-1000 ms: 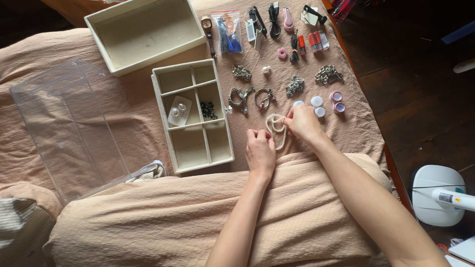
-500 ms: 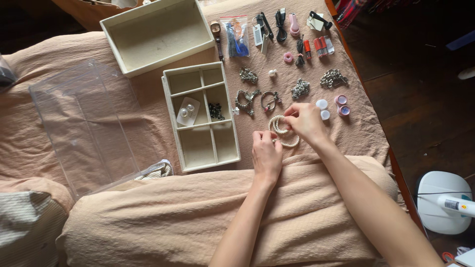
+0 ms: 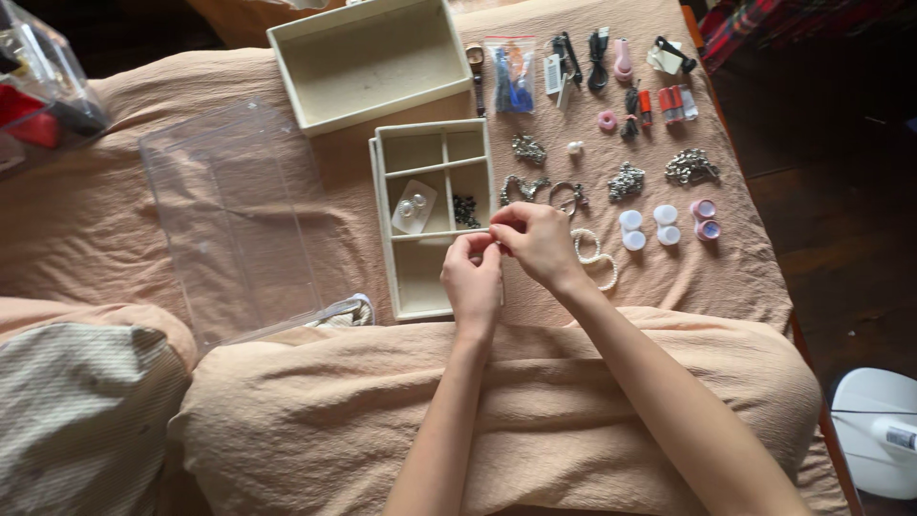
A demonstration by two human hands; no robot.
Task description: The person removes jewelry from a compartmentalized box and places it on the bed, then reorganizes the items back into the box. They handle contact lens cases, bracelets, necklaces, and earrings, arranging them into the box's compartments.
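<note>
pearl necklace [image 3: 594,260] trails right from pinching fingers [image 3: 494,241].

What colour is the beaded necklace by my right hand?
The beaded necklace is pearly white, clearest in the head view, beside the right hand.

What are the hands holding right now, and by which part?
Both hands pinch one end of the pearl necklace; the rest trails on the cloth.
</note>
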